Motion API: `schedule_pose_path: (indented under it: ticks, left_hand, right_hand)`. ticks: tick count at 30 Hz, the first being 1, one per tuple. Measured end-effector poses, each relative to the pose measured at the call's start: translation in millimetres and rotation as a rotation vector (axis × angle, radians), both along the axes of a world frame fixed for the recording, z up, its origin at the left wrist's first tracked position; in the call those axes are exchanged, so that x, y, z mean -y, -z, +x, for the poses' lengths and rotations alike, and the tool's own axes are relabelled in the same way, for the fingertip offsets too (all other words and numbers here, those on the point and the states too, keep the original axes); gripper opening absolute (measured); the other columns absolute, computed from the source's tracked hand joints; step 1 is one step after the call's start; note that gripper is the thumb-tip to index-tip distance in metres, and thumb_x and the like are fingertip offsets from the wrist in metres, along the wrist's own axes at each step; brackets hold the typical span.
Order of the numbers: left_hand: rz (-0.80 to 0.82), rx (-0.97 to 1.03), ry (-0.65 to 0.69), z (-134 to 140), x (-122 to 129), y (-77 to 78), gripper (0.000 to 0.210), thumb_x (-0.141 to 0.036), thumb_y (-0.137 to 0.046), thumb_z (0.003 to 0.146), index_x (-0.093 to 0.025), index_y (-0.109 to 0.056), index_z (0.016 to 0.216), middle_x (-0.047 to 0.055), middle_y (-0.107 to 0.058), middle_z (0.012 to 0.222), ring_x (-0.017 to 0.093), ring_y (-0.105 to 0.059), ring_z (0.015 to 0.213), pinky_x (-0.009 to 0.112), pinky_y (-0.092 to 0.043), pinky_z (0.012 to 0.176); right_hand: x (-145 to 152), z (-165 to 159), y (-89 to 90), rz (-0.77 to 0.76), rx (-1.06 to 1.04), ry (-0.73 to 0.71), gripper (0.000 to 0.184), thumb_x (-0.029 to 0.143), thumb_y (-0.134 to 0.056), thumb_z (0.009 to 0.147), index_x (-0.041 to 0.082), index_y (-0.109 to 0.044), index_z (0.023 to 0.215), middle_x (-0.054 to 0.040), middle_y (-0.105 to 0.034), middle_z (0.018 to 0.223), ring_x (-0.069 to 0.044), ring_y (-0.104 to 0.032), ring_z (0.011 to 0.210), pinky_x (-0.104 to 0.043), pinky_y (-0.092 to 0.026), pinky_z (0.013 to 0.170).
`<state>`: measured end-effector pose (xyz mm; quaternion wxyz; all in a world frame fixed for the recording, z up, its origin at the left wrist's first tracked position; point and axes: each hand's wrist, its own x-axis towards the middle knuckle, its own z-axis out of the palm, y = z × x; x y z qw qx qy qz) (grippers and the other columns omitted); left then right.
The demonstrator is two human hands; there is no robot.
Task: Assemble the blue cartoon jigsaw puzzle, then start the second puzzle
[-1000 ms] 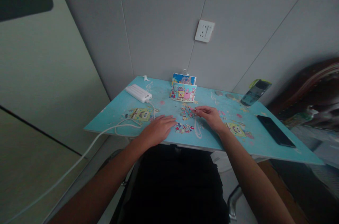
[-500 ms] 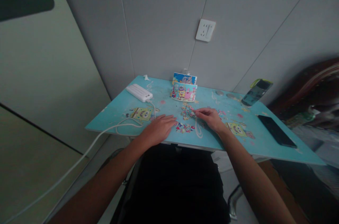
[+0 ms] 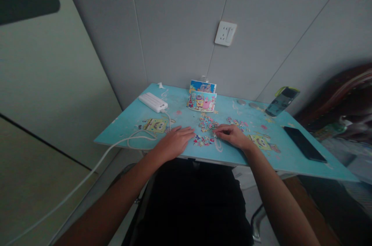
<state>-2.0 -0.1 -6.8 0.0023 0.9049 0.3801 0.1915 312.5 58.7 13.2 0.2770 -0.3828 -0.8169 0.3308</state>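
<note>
Small colourful jigsaw puzzle pieces lie in loose piles on the light blue table. One pile (image 3: 207, 123) is in the middle, a nearer pile (image 3: 202, 140) sits by the front edge, and a third pile (image 3: 238, 123) is to the right, beyond my right hand. My left hand (image 3: 176, 141) rests flat and open on the tabletop, fingertips beside the nearer pile. My right hand (image 3: 231, 136) is closed in a pinch between the middle and nearer piles. A small puzzle piece (image 3: 214, 135) shows at its fingertips, too tiny to make out its picture.
Two cartoon picture cards (image 3: 202, 101) stand upright at the back. A white power bank (image 3: 153, 102) with a white cable (image 3: 116, 142) lies at left. To the right are a dark phone (image 3: 304, 143) and a bottle (image 3: 281, 102). The wall borders the table's (image 3: 180, 116) far side.
My right hand has come slightly nearer to me, from the middle pile toward the nearer pile, uncovering more of the middle and right piles. My left hand has hardly moved.
</note>
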Motion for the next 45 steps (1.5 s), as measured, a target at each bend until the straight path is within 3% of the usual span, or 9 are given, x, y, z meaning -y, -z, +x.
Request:
schedule_pose_path:
  ticks: [6,16,23,30,37,45]
  left_hand:
    - [-0.008,-0.007,0.001,-1,0,0.0,0.045,-0.010,-0.044,0.096,-0.021,-0.058,0.138,0.007,-0.056,0.148,0.020,-0.049,0.141,0.047,-0.034,0.118]
    - [-0.012,0.007,0.004,0,0,-0.8,0.044,-0.011,-0.042,0.097,-0.021,-0.060,0.135,0.007,-0.057,0.147,0.021,-0.050,0.140,0.048,-0.035,0.117]
    - [-0.010,0.020,0.000,-1,0,1.0,0.044,-0.010,-0.043,0.097,-0.022,-0.061,0.135,0.008,-0.057,0.147,0.022,-0.050,0.140,0.049,-0.035,0.118]
    - [-0.015,0.013,-0.001,0,0,0.5,0.044,-0.011,-0.044,0.097,-0.022,-0.061,0.135,0.007,-0.057,0.147,0.021,-0.050,0.140,0.049,-0.035,0.118]
    - [-0.009,0.022,-0.001,0,0,0.7,0.042,-0.012,-0.044,0.097,-0.023,-0.062,0.134,0.007,-0.057,0.147,0.021,-0.050,0.140,0.047,-0.035,0.118]
    - [-0.005,0.006,-0.005,0,-1,0.9,0.043,-0.011,-0.044,0.097,-0.023,-0.061,0.135,0.006,-0.056,0.148,0.021,-0.050,0.140,0.047,-0.034,0.118]
  right_hand:
    - [3,-5,-3.9,0.101,0.041,-0.043,0.026,0.044,-0.072,0.088,0.028,-0.079,0.107,-0.0060,-0.069,0.102,-0.022,-0.064,0.097,-0.041,-0.050,0.093]
    - [1,-24,4.1,0.258,0.074,-0.145,0.026,0.045,-0.074,0.087,0.028,-0.079,0.106,-0.0069,-0.066,0.097,-0.023,-0.063,0.097,-0.041,-0.050,0.093]
    - [2,-24,0.7,0.234,0.091,-0.138,0.017,0.041,-0.073,0.088,0.026,-0.079,0.094,-0.0070,-0.069,0.097,-0.024,-0.063,0.101,-0.043,-0.049,0.095]
    - [1,-21,1.7,0.232,0.080,-0.099,0.018,0.040,-0.071,0.090,0.024,-0.075,0.082,-0.0051,-0.069,0.086,-0.022,-0.064,0.090,-0.041,-0.050,0.090]
    - [3,-19,3.4,0.300,0.097,-0.135,0.021,0.041,-0.067,0.092,0.029,-0.080,0.104,-0.0071,-0.066,0.095,-0.023,-0.062,0.094,-0.041,-0.050,0.089]
    - [3,-20,3.6,0.383,0.120,-0.098,0.019,0.041,-0.067,0.092,0.027,-0.080,0.090,-0.0071,-0.065,0.091,-0.023,-0.062,0.090,-0.041,-0.050,0.086]
